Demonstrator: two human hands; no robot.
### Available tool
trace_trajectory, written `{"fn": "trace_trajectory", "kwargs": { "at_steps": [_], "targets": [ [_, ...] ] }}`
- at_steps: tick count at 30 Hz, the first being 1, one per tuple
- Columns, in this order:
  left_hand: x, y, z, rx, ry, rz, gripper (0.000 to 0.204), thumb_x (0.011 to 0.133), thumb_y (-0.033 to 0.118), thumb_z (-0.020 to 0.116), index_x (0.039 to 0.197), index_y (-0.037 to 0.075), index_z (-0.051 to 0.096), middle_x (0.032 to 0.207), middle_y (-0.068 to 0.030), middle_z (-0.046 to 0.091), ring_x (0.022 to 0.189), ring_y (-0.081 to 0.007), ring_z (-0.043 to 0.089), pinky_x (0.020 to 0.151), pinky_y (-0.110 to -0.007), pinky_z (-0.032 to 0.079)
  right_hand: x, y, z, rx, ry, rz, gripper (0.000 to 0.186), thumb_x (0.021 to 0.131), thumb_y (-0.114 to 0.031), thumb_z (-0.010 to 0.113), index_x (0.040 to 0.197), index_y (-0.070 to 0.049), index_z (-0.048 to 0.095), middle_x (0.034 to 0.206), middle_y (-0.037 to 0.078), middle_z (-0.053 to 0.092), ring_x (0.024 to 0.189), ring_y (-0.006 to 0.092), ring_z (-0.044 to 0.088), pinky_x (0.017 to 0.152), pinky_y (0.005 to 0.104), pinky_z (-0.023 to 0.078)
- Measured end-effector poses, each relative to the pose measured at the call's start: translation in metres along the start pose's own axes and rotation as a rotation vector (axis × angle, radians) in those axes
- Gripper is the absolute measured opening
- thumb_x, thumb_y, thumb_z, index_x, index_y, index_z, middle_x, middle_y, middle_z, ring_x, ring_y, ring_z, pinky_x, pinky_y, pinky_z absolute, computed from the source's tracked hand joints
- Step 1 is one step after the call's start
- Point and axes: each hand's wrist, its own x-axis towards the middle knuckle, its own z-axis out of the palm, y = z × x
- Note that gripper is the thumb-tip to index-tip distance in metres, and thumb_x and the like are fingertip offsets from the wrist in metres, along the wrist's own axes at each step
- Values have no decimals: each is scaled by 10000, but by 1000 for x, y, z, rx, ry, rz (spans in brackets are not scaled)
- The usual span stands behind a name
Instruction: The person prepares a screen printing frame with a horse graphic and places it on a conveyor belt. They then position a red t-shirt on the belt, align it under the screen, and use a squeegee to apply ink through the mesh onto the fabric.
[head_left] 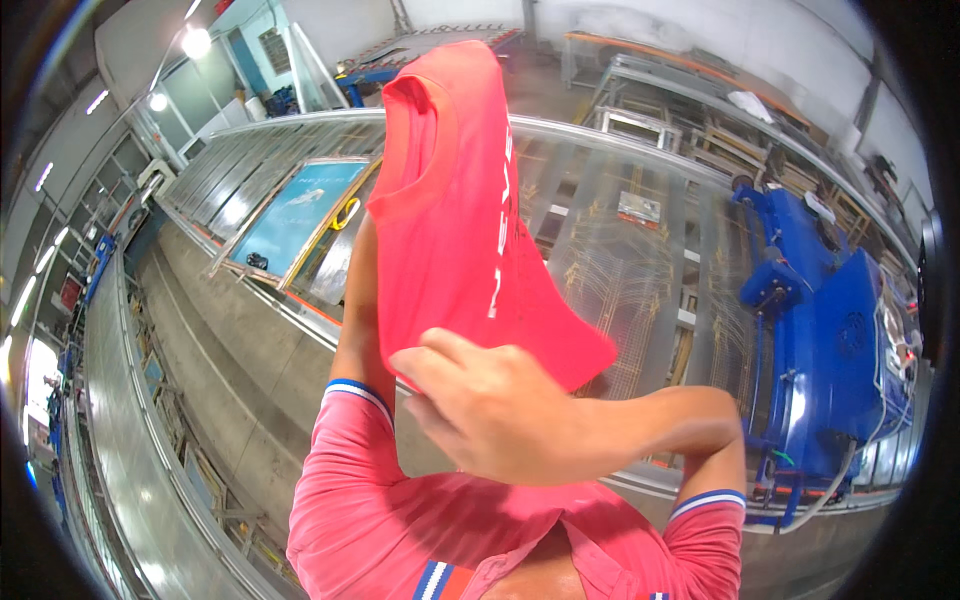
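A bright red T-shirt with white lettering down its front is held up before me, its collar at the upper left. My right hand crosses in front of the shirt's lower part, its fingers curled in at the cloth's lower left edge. Behind the shirt, my left forearm reaches upward. The cloth hides my left hand, so its fingers do not show, and I cannot tell whether the arm is inside the shirt or behind it.
A long metal-railed printing table runs behind the shirt. On it, to the left, lies a framed blue screen beside a yellow roll of tape. A blue machine stands at the right. Another long bench curves along the left.
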Motion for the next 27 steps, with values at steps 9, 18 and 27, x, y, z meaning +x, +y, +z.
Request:
{"fn": "trace_trajectory", "kwargs": {
  "at_steps": [9, 18, 27],
  "targets": [
    [-47, 48, -12, -290, -243, -9, 299, 918, 320, 541, 1033, 82, 680, 990, -135, 687, 919, -283, 658, 770, -395, 521, 10, 5, 45, 398, -110, -292, 354, 836, -49, 587, 1182, 9, 541, 1003, 161, 585, 810, 375, 633, 666, 436, 537],
    [-86, 166, 12, -540, -632, 63, 322, 942, 306, 531, 1065, 42, 668, 1035, -118, 682, 946, -234, 651, 815, -354, 519, 93, 112, -143, 46, 288, 85, 626, 778, -328, 776, 1251, 15, 551, 1030, 131, 660, 945, 245, 634, 849, 353, 509],
    [-126, 101, 19, -1038, -975, 89, 635, 862, 387, 665, 1363, 46, 474, 1309, -123, 571, 1226, -229, 529, 1010, -453, 423, 115, 43, -188, -8, 499, 547, 285, 816, -235, 719, 950, 17, 723, 865, 133, 709, 730, 176, 631, 636, 340, 509]
  ]
}}
